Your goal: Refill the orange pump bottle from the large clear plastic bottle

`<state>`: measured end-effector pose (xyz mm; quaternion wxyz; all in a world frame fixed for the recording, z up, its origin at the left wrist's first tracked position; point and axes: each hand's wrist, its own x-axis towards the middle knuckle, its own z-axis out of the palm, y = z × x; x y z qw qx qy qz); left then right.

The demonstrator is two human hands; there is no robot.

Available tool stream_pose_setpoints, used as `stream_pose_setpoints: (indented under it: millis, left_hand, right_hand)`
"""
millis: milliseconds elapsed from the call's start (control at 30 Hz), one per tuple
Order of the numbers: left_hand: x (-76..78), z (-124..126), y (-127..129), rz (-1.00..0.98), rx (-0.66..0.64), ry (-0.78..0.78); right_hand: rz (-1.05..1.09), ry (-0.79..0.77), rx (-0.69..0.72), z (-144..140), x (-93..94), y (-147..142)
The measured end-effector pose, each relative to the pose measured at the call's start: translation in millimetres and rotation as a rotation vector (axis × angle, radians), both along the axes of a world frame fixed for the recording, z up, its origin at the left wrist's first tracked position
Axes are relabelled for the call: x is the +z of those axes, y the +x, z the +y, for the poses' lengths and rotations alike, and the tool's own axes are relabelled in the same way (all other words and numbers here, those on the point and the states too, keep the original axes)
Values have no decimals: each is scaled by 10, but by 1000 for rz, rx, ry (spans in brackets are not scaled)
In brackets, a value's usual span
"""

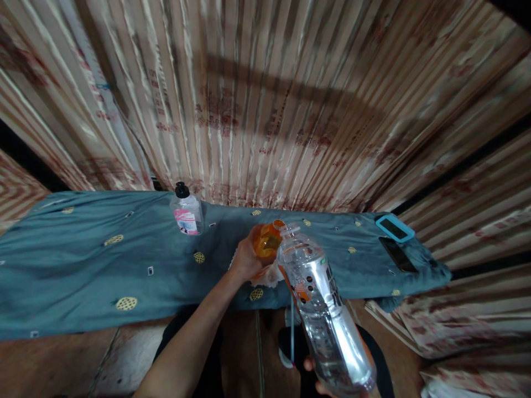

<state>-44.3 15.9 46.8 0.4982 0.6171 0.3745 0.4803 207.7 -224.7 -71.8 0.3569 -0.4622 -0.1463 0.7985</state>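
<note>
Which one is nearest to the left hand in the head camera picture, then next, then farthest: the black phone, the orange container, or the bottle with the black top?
From the left hand:
1. Orange container: held in that hand.
2. Bottle with the black top: off to the left, on the cloth.
3. Black phone: far right, on the cloth.

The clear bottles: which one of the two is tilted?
The large bottle with silver and orange on its label, held in the right hand. The smaller, pink-labelled bottle stands upright on the blue-green cloth.
</note>
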Motion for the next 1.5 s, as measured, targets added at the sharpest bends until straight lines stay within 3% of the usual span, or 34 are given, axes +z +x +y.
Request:
stream_pose_setpoints:
  millis: [67, 200, 333, 433, 533, 633, 900, 1033, 1133, 1200, 1333, 1367, 1400, 1500]
  left_hand:
    - [6, -2, -10, -9, -2, -5]
    - [1, 5, -25, 10, 3, -15]
    - [-38, 23, -20, 23, 16, -14]
    - [-64, 32, -10, 17, 13, 3]
    - [-73, 36, -9, -4, 7, 20]
    - [-55, 31, -23, 21, 1, 9]
    - [39, -11, -60, 29, -39, 2]
    - [50, -13, -67, 4, -57, -2]
    - [37, -8, -69, 23, -43, -3]
    - [21, -3, -68, 25, -37, -4]
    - [-14, 7, -65, -28, -48, 6]
    - [-22, 9, -66, -25, -50, 11]
    - [-30, 10, -67, -17, -48, 17]
    - [-49, 12, -72, 2, -40, 24]
  right_hand:
    - [-35, -103, 31, 47, -56, 42]
    - [-315, -474, 10, 55, -302, 202]
    - [-343, -436, 36, 13, -575, 338]
    - [-417, -472, -30, 21, -609, 341]
    - [-395, -557, 55, 37, -532, 298]
    - [-211, -441, 177, -16, -457, 270]
    - [-75, -265, 51, -214, -294, 222]
    - [20, -252, 179, -114, -177, 243]
    - [-20, -218, 169, -80, -120, 285]
    - [-41, -122, 153, -118, -90, 293]
    - [7, 189, -16, -174, 45, 205]
    - [37, 179, 22, -147, 104, 169]
    - [72, 128, 152, -101, 171, 134]
    - [47, -9, 215, 82, 394, 47]
